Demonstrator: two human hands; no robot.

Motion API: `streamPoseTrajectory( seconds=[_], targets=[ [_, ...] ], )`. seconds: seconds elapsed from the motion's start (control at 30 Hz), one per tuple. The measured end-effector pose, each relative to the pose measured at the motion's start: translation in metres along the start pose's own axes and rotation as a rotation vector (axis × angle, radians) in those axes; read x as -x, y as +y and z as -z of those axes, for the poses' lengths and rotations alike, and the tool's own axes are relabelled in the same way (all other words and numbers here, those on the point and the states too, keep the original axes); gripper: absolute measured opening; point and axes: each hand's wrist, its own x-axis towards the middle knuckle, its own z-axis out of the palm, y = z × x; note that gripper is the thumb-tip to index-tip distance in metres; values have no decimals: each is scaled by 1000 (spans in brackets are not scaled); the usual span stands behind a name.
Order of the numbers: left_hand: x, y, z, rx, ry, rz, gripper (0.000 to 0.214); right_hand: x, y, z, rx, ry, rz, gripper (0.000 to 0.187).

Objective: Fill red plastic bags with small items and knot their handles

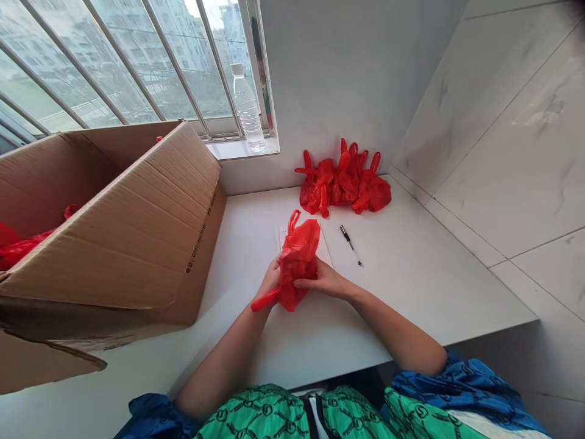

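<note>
Both hands, the left hand (270,281) and the right hand (325,280), pinch one crumpled red plastic bag (298,259) above the middle of the white desk (411,274).

This looks like a room in a flat high up in a residential block, used for simple hand packing work rather than a proper workshop. The window (114,61) has slanted metal bars (158,49), and tall apartment buildings (183,30) show through the glass. A plain white desk (411,274) fits into a corner between a painted wall (347,73) and a wall of large marble-look tiles (512,122). A water bottle (247,107) stands on the sill (228,149). The work goods are few and homely: a big cardboard box (137,244), a heap of filled red plastic bags (345,180), one red bag (297,262) held over the desk, and a pen (350,244).
</note>
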Motion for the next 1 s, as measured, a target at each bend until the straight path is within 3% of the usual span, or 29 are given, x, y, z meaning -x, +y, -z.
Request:
streamPoseTrajectory(
  seconds=[0.1, 0.2, 0.27, 0.43, 0.5, 0.57, 0.63, 0.73, 0.87, 0.93, 1.0],
  targets=[
    [0, 9, 7, -204, 87, -259, 17, 3, 0, -2, -160, -47, -39, 68],
    [8, 12, 11, -471, 156, -424, 15, 6, 6, -11, -174, 49, -48, 73],
    [15, 12, 11, -496, 103, -370, 15, 7, 11, -16, -206, 151, -104, 72],
    [27, 11, 14, -52, -84, -94, 29, 11, 15, -16, -259, 107, -226, 60],
    [33, 13, 17, 23, -128, -24, 32, 14, 13, -17, -263, 89, -242, 56],
    [43, 18, 21, -101, -111, -53, 25, 16, 12, -20, -258, 75, -256, 55],
    [56, 27, 26, -362, -50, -157, 17, 17, 14, -25, -258, 93, -253, 55],
    [86, 55, 36, -686, 10, -309, 20, 17, 18, -29, -328, 96, -228, 60],
    [137, 119, 64, -779, 13, -501, 25, 18, 14, -20, -385, 52, -249, 64],
    [156, 156, 81, -857, 107, -640, 27, 18, 9, -11, -334, 73, -257, 59],
    [168, 186, 97, -1070, 286, -775, 24, 19, 4, -5, -270, 104, -253, 54]
  ],
)
